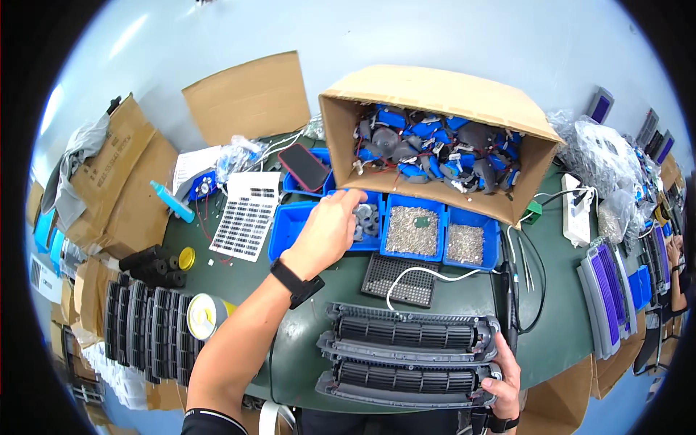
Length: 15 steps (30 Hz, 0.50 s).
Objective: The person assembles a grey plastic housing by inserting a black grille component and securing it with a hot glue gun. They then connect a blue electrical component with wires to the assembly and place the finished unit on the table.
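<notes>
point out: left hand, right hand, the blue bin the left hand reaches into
left hand [330, 226]: head view, back of the hand.
right hand [507, 380]: head view, knuckles at the fan housing's end.
blue bin [368, 243]: head view, front wall.

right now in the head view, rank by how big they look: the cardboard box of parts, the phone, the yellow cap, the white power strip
1. cardboard box of parts, by far the largest
2. white power strip
3. phone, close to the strip; fisheye bending near the rim makes this pair unsure
4. yellow cap, smallest

Two fan housings are laid side by side at the table's near edge; trays are set behind them, with a cardboard box behind those.
</notes>
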Each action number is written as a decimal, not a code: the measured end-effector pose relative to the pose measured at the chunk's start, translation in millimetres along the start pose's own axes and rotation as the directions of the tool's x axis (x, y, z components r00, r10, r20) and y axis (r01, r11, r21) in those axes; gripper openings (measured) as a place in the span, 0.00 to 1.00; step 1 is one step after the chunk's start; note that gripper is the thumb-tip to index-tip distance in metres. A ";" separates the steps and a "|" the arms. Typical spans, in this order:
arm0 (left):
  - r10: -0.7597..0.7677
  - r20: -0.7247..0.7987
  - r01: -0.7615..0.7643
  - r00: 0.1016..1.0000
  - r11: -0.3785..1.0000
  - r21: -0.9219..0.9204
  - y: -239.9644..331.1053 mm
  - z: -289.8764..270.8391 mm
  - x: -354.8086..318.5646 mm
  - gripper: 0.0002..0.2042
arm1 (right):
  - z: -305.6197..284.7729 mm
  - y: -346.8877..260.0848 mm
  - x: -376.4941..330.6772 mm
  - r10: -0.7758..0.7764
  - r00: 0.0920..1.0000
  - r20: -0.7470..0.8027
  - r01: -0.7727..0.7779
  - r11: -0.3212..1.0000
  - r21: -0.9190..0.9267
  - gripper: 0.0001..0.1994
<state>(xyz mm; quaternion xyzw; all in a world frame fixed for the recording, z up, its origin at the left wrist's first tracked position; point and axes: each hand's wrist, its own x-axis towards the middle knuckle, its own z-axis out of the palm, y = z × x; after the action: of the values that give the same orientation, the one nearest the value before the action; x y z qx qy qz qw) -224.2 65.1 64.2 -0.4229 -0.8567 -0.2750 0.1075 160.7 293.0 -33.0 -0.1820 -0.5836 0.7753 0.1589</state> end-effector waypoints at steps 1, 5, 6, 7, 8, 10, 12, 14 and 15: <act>-0.027 -0.033 0.026 0.999 0.999 -0.032 12.2 -14.4 -7.8 0.17 | 1.2 -2.0 -0.8 0.017 1.000 -0.024 -0.018 0.999 -0.027 0.55; -0.261 -0.048 0.257 0.964 0.963 -0.086 71.1 -67.2 -77.6 0.18 | 9.4 -11.4 -1.0 0.023 0.999 -0.032 -0.022 0.999 0.034 0.55; -0.339 -0.002 0.338 0.941 0.937 -0.092 76.7 -73.6 -107.5 0.18 | 10.9 -7.5 -1.5 0.001 0.999 -0.037 0.000 1.000 0.027 0.55; -0.408 0.042 0.410 0.912 0.906 -0.103 82.2 -77.5 -136.9 0.18 | 10.0 -3.4 -1.0 -0.028 0.998 -0.049 0.029 0.999 0.013 0.55; -0.499 0.103 0.509 0.860 0.854 -0.111 84.7 -75.7 -167.1 0.19 | 8.4 -2.0 -0.5 -0.037 0.999 -0.027 0.036 0.999 -0.012 0.55; -0.625 0.200 0.656 0.755 0.725 -0.208 80.4 -58.9 -219.0 0.19 | 11.3 -2.0 1.5 -0.040 0.999 -0.024 0.039 0.999 -0.030 0.55; -0.653 0.223 0.690 0.724 0.685 -0.232 76.8 -46.3 -242.4 0.19 | 11.7 -1.3 3.7 -0.054 0.998 -0.037 0.052 0.998 -0.029 0.56; -0.700 0.222 0.734 0.678 0.631 -0.253 79.9 -40.0 -251.4 0.19 | 14.8 -3.6 1.7 -0.036 0.998 -0.045 0.034 0.998 -0.052 0.56; -0.687 0.192 0.708 0.700 0.635 -0.308 80.9 -39.9 -253.0 0.19 | 15.2 -4.0 2.5 -0.046 0.998 -0.052 0.043 0.997 -0.056 0.56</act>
<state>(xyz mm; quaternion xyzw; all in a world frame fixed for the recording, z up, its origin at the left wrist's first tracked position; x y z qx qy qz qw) -6.0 -86.0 22.5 -0.0790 -0.8904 -0.4344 -0.1104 151.5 282.4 -25.5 -0.1935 -0.6042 0.7501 0.1866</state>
